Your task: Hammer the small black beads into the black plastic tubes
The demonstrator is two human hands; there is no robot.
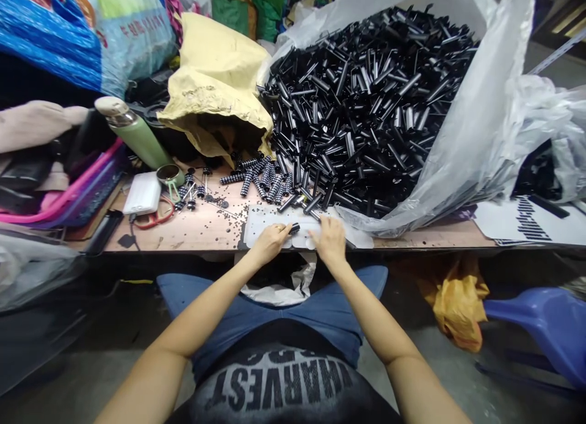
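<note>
My left hand is closed around a short black plastic piece, whose dark end sticks out past the fingers to the right. Just across from it, my right hand hovers low over the white sheet at the table's front edge. Its fingers are blurred, and whether they grip anything does not show. Right behind them lies the near edge of a big heap of black plastic tubes. Small ridged black rollers are piled to the left of that heap.
A clear plastic bag spreads around the heap. Further left are a yellow sack, a green flask, a white power bank and a pink basket. Tiny dark bits dot the tabletop. A blue chair stands at right.
</note>
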